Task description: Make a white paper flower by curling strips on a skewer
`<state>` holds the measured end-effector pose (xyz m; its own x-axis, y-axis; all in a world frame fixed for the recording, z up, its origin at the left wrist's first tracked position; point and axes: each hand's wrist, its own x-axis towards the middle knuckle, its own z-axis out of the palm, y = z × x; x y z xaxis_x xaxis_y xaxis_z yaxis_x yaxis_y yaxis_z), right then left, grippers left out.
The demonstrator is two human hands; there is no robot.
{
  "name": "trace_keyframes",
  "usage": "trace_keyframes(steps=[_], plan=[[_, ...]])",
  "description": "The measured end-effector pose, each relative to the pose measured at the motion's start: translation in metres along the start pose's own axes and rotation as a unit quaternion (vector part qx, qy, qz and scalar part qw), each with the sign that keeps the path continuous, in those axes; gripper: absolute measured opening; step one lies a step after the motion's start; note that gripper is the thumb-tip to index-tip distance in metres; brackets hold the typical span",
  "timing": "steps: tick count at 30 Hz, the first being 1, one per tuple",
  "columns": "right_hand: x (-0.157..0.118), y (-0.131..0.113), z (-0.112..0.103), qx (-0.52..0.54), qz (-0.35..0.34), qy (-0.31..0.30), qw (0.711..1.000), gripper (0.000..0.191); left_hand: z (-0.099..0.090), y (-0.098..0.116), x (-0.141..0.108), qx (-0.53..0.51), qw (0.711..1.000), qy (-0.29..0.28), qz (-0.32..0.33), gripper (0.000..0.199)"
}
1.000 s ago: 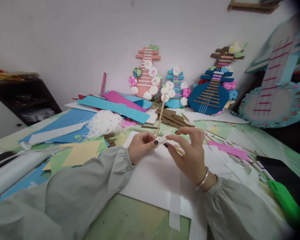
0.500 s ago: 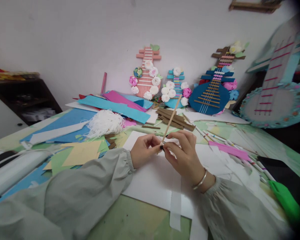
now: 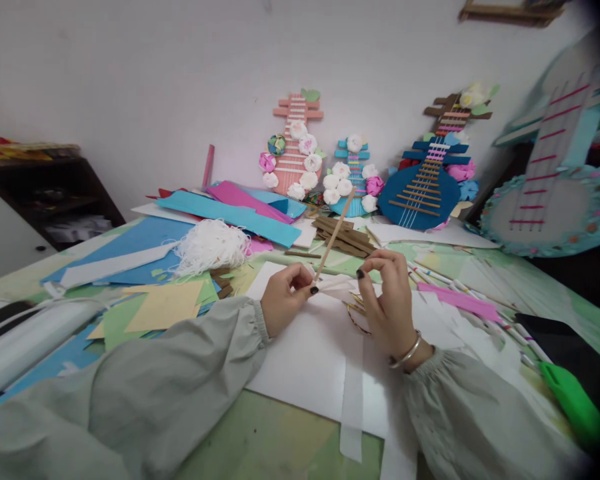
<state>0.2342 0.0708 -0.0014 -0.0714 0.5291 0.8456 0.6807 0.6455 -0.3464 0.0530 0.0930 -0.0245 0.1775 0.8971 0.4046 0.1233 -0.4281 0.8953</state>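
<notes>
While the left hand [image 3: 286,301] pinches the lower end of a thin stick [image 3: 336,233] and a white strip [image 3: 336,284] between thumb and finger, the right hand [image 3: 391,300] curls loosely near the strip's other end; whether it grips there, I cannot tell. Stick and strip are above a white sheet [image 3: 300,360]. This seems to be winding; another turn would call for light, even tension.

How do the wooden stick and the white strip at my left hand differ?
Color: the wooden stick is tan, while the white strip is white.
Pose: the stick slants upward, while the strip stretches sideways toward your right hand.
Length: the stick shows longer than the strip.
Both are slender and extend from your left hand.
</notes>
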Motion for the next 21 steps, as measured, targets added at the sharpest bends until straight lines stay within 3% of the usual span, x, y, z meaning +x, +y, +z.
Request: trace_keyframes(steps=[5, 8, 12, 16, 21], plan=[[0.001, 0.010, 0.002, 0.070, 0.070, -0.005, 0.995, 0.016, -0.002, 0.006, -0.002, 0.081, 0.995, -0.001, 0.051, 0.012], [-0.001, 0.011, 0.006, 0.121, 0.131, -0.064, 0.982, 0.016, -0.002, 0.012, -0.005, 0.156, 0.981, -0.013, 0.115, 0.014], [-0.004, 0.010, 0.009, 0.216, 0.214, -0.157, 0.940, 0.021, 0.000, 0.016, -0.008, 0.211, 0.954, -0.031, 0.211, 0.016], [-0.006, 0.010, 0.008, 0.222, 0.216, -0.196, 0.931, 0.022, 0.002, 0.015, -0.010, 0.237, 0.931, -0.045, 0.272, 0.019], [-0.004, 0.006, 0.004, 0.219, 0.205, -0.231, 0.926, 0.027, 0.002, 0.014, -0.009, 0.252, 0.922, -0.049, 0.288, 0.020]])
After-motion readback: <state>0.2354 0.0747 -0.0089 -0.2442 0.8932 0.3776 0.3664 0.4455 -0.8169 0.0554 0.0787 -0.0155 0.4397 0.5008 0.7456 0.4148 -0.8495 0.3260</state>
